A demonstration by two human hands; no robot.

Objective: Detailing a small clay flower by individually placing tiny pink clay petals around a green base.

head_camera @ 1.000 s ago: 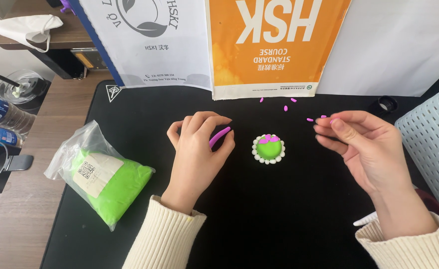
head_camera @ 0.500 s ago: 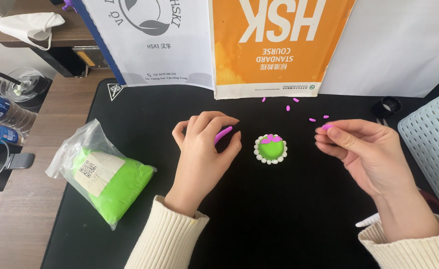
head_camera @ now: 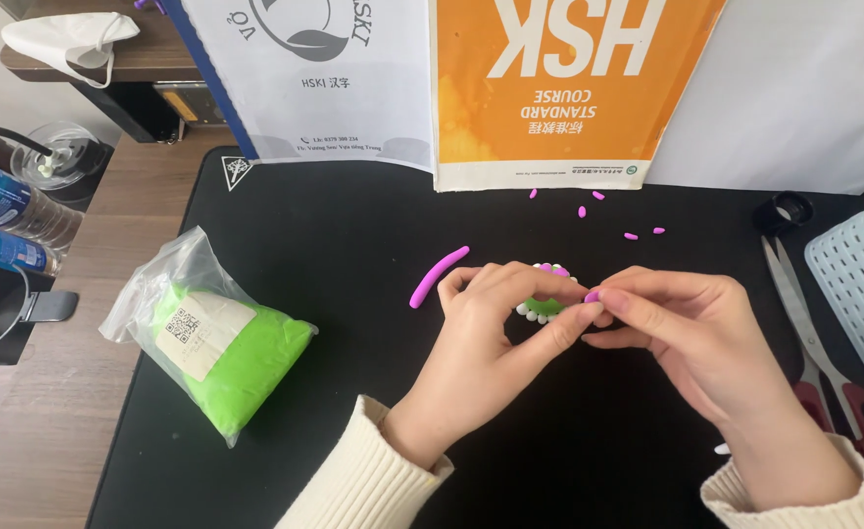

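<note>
A home or classroom craft desk: a black desk mat point(head_camera: 285, 225) on a wooden tabletop point(head_camera: 30, 431), a clear bag of green modelling clay point(head_camera: 218, 351) at left, red-handled scissors point(head_camera: 824, 353) right, an orange course book point(head_camera: 559, 88) far.

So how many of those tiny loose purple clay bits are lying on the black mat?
5 loose purple bits, all near the orange book: and. More may be hidden under the hands. The long purple roll is not counted.

A clear plastic bag of green clay point(head_camera: 218, 343) (white label on top) lies left on the black mat; an orange book point(head_camera: 564, 88) and a white sheet point(head_camera: 319, 78) stand behind.
</note>
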